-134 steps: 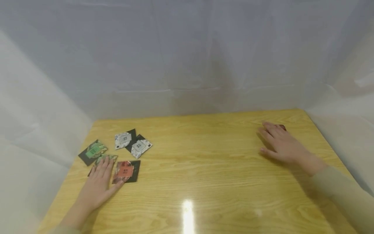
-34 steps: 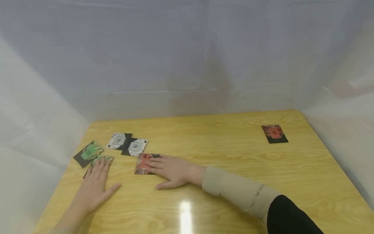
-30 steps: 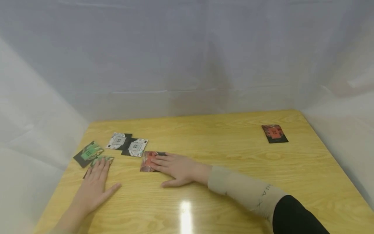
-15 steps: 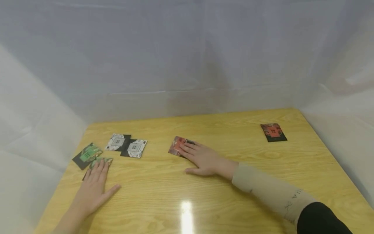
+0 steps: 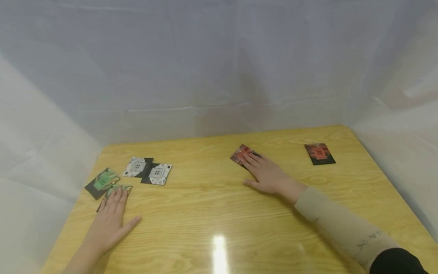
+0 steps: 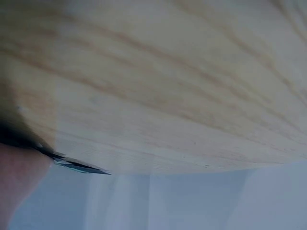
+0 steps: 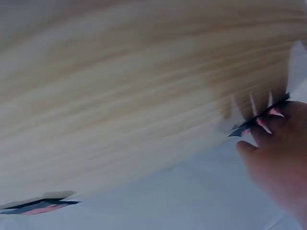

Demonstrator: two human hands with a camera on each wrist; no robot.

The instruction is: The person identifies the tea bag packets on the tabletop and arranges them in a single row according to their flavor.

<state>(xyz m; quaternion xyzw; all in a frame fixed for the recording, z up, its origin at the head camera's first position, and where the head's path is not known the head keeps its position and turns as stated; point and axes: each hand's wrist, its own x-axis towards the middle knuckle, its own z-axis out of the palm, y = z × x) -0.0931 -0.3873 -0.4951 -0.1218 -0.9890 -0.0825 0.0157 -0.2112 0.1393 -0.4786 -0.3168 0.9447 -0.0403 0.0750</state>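
My left hand [image 5: 107, 226] rests with straight fingers on a green and black flat sachet [image 5: 128, 188] at the table's left, covering most of it. In the left wrist view, a sachet's edge [image 6: 81, 166] shows past part of the hand [image 6: 19, 177]. The straight fingers of my right hand [image 5: 268, 177] press on a red and black sachet [image 5: 238, 155], right of the middle near the back. Its black end is partly under the fingers. The right wrist view shows that sachet [image 7: 256, 118] beneath the right fingertips. Another red sachet [image 5: 319, 153] lies flat farther right.
Another green sachet [image 5: 102, 183] lies beyond the left fingertips. Two black and white sachets [image 5: 137, 166] overlap or touch nearby. The wooden table [image 5: 191, 213] is bounded by pale sheeting [image 5: 171, 76] at the back and both sides.
My right hand came from the far right to the red sachet beside my left hand, then slid it right and away across the table. The left hand stays in place.
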